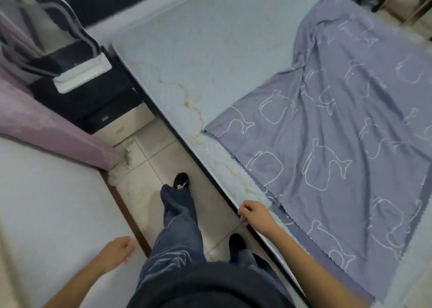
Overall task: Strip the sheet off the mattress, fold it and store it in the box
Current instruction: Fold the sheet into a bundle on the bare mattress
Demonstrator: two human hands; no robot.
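Grey sheet (339, 132) spread over right part of mattress (187, 50), zigzag edge just beside right grip (253, 214). Right grip loosely curled at mattress edge, grasping nothing. Left grip (117, 252) relaxed, empty, well apart from sheet.

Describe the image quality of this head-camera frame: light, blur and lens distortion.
Head view: soft, even indoor light, with no glare or hard shadows; the wide-angle lens slightly bows the edges of the mattress; blur smears the top corners and the striped cloth at left; the whale print on the sheet is legible.
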